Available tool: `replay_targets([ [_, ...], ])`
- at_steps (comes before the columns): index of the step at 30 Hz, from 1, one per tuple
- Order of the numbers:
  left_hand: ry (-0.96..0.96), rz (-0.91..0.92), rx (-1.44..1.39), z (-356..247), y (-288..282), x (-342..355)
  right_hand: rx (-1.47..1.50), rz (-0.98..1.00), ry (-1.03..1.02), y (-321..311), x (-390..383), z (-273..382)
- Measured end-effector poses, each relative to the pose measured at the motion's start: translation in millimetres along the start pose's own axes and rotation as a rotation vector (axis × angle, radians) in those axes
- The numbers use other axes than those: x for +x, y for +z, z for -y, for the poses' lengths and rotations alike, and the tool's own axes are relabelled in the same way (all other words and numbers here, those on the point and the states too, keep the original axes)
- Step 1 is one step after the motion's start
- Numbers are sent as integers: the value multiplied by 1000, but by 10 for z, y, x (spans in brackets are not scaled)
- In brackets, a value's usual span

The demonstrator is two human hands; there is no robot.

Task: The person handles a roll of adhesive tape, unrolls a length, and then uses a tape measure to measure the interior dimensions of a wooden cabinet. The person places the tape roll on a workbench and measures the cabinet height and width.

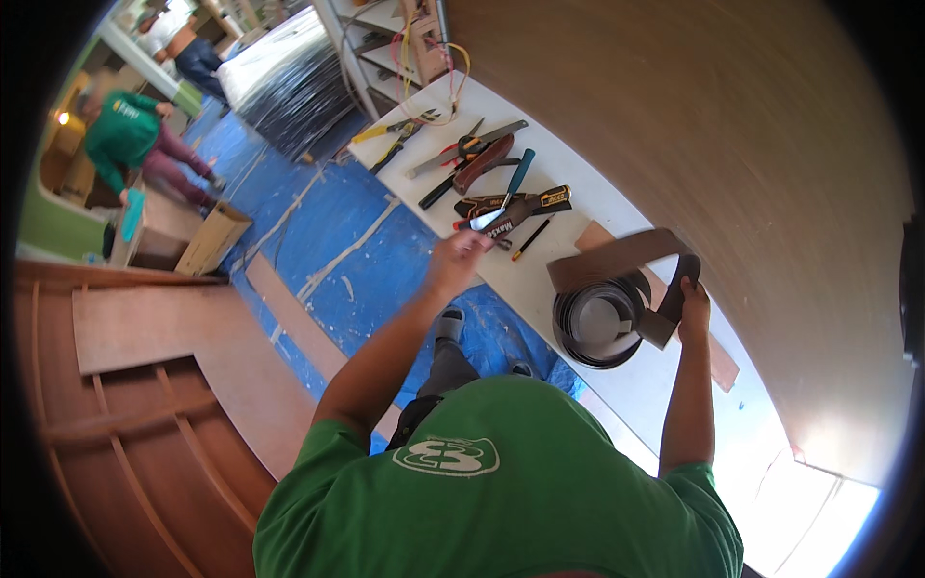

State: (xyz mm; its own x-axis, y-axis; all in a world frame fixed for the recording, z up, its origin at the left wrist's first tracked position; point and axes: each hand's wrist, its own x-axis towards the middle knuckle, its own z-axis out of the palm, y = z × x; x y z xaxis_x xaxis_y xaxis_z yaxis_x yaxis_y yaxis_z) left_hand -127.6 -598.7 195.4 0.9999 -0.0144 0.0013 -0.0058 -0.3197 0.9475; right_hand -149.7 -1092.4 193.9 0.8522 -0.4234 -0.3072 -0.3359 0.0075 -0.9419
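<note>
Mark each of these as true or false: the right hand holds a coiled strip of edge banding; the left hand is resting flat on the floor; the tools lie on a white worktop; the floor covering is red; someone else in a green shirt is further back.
1. The right hand holds a coiled strip of edge banding. True.
2. The left hand is resting flat on the floor. False: it is raised over the white worktop, next to the tools.
3. The tools lie on the white worktop. True.
4. The floor covering is red. False: it is a blue sheet.
5. Another person in a green shirt is further back. True, at the upper left, bent over near a cardboard box.
</note>
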Motion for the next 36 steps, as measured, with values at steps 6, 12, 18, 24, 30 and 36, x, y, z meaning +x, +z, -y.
replay_targets([
  [6,151,-6,319,439,-765,1595,-435,-188,-20,-211,40,-537],
  [12,287,239,554,737,-711,2734,-489,-208,50,-222,-283,-392],
  [18,281,256,671,760,-555,2942,-385,-350,291,114,-896,-12],
  [24,242,358,686,654,-573,2988,-241,-311,350,38,-1249,-389],
  [30,371,275,825,717,-587,3056,-14,-588,219,-107,-1644,-557],
  [36,255,196,413,698,-800,3065,135,-872,56,-131,-2351,-646],
])
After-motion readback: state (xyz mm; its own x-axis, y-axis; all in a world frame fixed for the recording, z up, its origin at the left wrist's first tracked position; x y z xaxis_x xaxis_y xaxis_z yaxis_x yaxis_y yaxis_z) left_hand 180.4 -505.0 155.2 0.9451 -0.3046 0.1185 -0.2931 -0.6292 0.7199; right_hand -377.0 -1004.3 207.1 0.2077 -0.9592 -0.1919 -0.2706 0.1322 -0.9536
